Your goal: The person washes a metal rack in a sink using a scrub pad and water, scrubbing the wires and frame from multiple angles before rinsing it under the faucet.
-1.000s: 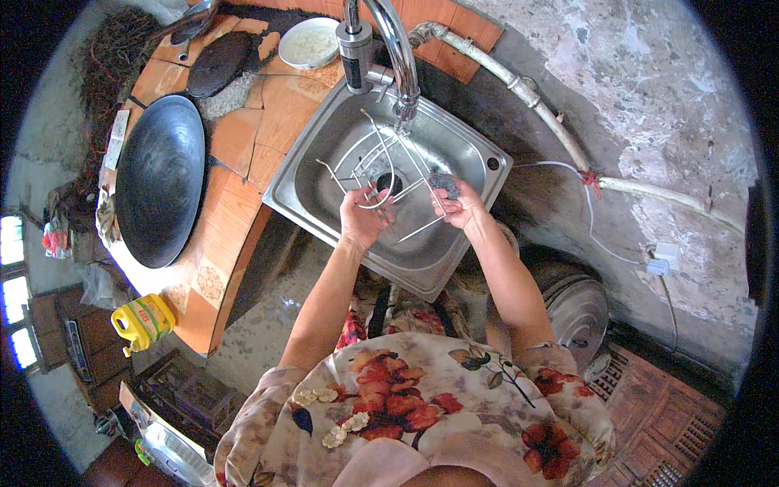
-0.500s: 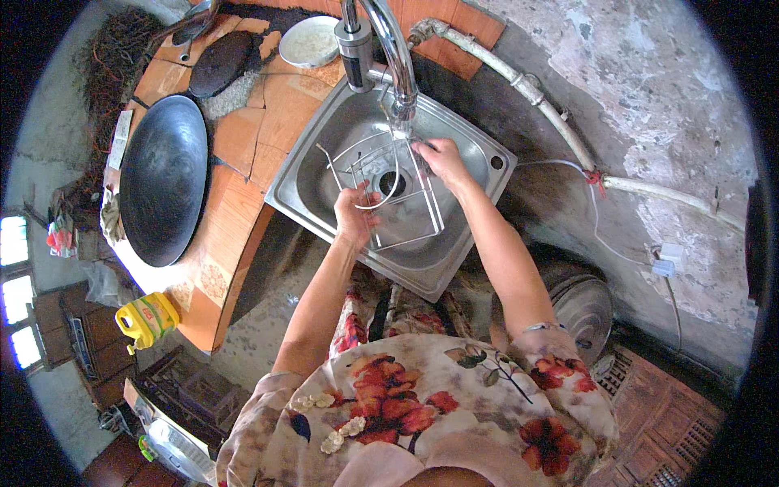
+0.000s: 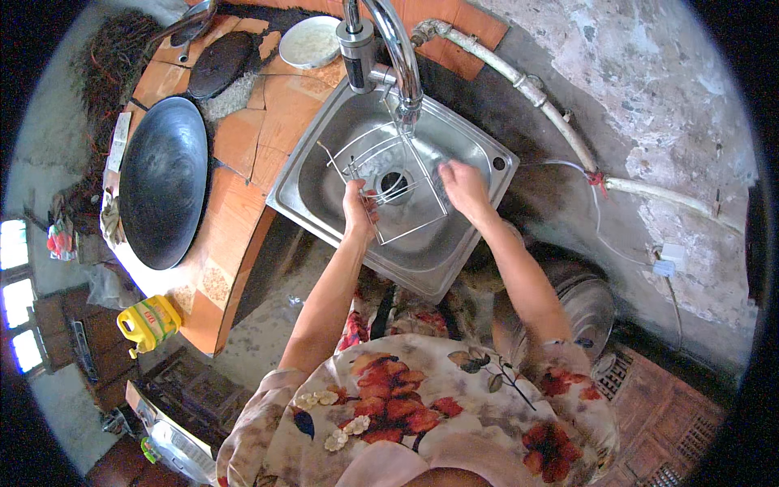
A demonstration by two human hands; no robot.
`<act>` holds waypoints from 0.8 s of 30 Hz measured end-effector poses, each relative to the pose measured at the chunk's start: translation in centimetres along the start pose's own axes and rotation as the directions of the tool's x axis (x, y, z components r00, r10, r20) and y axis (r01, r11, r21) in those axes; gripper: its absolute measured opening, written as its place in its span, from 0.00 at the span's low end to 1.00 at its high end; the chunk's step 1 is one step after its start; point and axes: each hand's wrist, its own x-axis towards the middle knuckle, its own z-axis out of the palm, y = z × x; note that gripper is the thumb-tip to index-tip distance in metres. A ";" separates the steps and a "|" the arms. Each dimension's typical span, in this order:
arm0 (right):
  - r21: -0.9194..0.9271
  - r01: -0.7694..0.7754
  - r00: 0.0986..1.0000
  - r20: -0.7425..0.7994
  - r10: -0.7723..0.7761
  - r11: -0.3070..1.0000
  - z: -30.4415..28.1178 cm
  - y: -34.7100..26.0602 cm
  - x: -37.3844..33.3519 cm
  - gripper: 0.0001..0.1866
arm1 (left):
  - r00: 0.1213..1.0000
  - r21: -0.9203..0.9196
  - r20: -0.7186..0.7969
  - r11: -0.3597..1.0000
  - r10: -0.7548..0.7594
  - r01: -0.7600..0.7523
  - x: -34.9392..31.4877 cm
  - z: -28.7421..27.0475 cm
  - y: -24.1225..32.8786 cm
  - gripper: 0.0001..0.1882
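Observation:
A metal wire rack (image 3: 414,231) with a rectangular frame and curved bars is held tilted inside the stainless steel sink (image 3: 462,268). My left hand (image 3: 358,213) is closed around its near left side. Just beyond the rack's right bar is my right hand (image 3: 466,191), its fingers curled together; what they hold, if anything, is hidden. The curved chrome faucet (image 3: 399,49) hangs over the far part of the rack. Beneath the rack shows the dark drain (image 3: 394,185).
Left of the sink, a tiled counter (image 3: 235,146) bears a large black wok (image 3: 165,183), a dark round lid (image 3: 221,65) and a white bowl (image 3: 311,42). A yellow jug (image 3: 149,323) stands by its near edge. A pipe (image 3: 560,122) runs along the right wall.
My right hand has moved from below the faucet toward me and to the right, off the rack's far end. The rack has shifted slightly, with my left hand still on it.

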 end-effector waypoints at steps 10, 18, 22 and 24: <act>-0.194 0.349 0.919 -0.119 -0.375 0.917 0.2 -2.5 -2.9 0.16 | 0.999 0.010 0.042 1.000 -0.005 0.004 0.6 0.3 0.3 0.22; 0.795 -0.151 0.986 0.077 0.150 0.587 3.6 7.2 -1.4 0.16 | 0.921 -0.073 0.238 0.940 -0.308 0.333 -3.8 1.8 3.6 0.32; 0.874 -0.157 0.982 0.087 0.170 0.459 2.7 -1.5 -0.8 0.23 | 0.886 0.001 0.309 0.931 -0.346 0.364 -5.4 2.1 3.2 0.33; 0.711 -0.106 0.992 0.033 0.118 0.695 3.1 -2.7 -0.6 0.21 | 0.894 -0.022 0.300 0.935 -0.333 0.355 -6.1 2.8 3.1 0.34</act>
